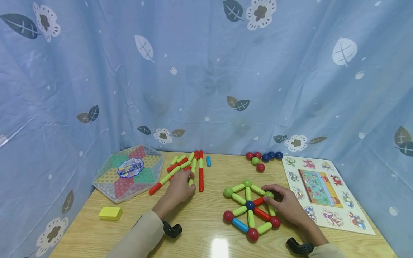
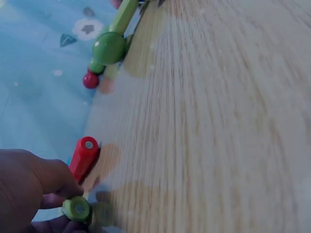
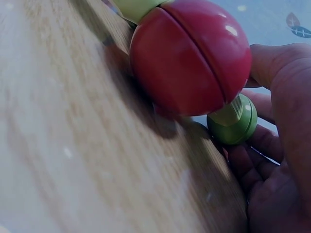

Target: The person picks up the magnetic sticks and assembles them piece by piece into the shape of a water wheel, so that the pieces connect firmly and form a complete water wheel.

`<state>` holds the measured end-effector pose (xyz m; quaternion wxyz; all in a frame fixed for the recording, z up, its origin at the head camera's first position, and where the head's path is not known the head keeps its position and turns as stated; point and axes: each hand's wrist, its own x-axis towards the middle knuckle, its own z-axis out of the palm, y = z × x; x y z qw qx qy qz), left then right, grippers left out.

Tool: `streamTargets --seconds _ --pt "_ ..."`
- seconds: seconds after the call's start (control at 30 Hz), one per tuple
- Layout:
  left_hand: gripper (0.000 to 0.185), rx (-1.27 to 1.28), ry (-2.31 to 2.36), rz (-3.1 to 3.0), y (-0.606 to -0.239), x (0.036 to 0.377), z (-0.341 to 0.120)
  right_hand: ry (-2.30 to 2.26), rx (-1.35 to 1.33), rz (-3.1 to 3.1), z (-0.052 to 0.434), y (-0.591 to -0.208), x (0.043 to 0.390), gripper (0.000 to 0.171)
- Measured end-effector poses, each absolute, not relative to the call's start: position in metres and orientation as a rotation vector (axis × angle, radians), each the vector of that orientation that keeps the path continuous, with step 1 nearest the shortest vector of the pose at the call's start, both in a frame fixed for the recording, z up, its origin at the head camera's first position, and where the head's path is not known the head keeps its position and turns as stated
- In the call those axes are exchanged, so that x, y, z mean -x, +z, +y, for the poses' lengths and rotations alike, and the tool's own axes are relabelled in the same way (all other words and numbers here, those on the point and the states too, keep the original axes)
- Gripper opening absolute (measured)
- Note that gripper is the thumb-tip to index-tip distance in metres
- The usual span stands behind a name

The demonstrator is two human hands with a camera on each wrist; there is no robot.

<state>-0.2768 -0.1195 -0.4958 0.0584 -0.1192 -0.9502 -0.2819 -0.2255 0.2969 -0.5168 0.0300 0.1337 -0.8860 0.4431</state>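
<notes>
A flat wheel of sticks and balls (image 1: 250, 206) lies on the wooden table (image 1: 206, 218), with a dark blue ball at its hub. My right hand (image 1: 274, 193) rests at the wheel's right side, fingers curled round a green ball (image 1: 269, 195) on its rim. The right wrist view shows that green ball (image 3: 233, 121) in my fingers (image 3: 277, 145), behind a red ball (image 3: 189, 53). My left hand (image 1: 189, 181) reaches into a pile of loose green and red sticks (image 1: 184, 166). There it pinches the end of a green stick (image 2: 76, 208) beside a red stick (image 2: 83, 158).
A hexagonal checkers box (image 1: 129, 172) sits at the back left, with a yellow block (image 1: 110, 213) nearer the front. Loose red, green and blue balls (image 1: 262, 157) lie at the back. A picture puzzle board (image 1: 322, 190) fills the right side. A blue curtain (image 1: 206, 71) surrounds the table.
</notes>
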Motion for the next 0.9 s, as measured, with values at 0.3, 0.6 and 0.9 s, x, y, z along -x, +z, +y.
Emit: streamTargets --seconds 0.3,0.6,0.9 --pt "0.024 0.368 -0.835 -2.906 -0.491 0.271 -0.129 1.34 -0.445 -2.707 0.297 -0.519 0.226 0.028" --pt "0.026 0.273 -1.338 -2.784 -0.489 0.256 -0.129 1.337 -0.429 -2.706 0.297 -0.52 0.226 0.029" --pt "0.03 0.278 -2.034 -2.616 -0.488 0.231 -0.081 1.305 -0.401 -2.723 0.295 -0.52 0.225 0.029"
